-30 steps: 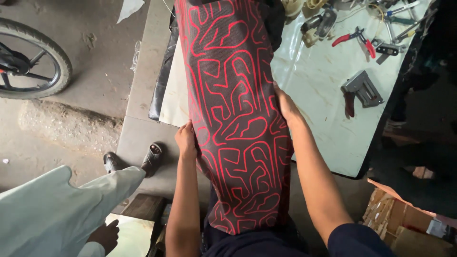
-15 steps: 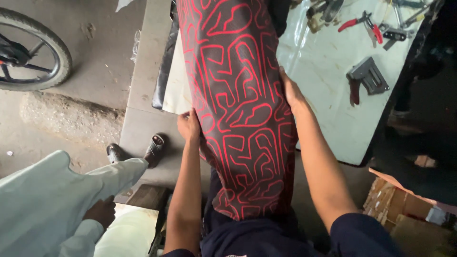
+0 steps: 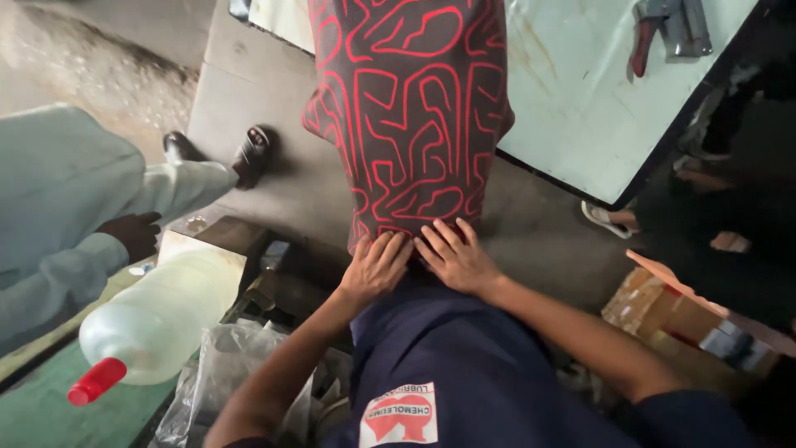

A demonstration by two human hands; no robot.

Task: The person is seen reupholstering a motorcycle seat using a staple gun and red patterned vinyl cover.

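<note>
The long black cover with red maze lines (image 3: 410, 116) hangs down from the pale worktable (image 3: 580, 108) to my lap, its lower edge under my hands. My right hand (image 3: 458, 259) and left hand (image 3: 377, 267) lie side by side on that edge, fingers spread flat, gripping nothing. I should press evenly, so that the material stays smooth and straight.

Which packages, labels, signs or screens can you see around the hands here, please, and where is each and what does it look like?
Printed patch: on the dark blue garment at the bottom, whitish rectangle with red emblem.
Plastic bottle: lower left, lying on its side, large, translucent, red cap.
Clear plastic bag: crumpled, beside the bottle.
Cardboard boxes: lower right, brown, one open.
No signs or screens.
</note>
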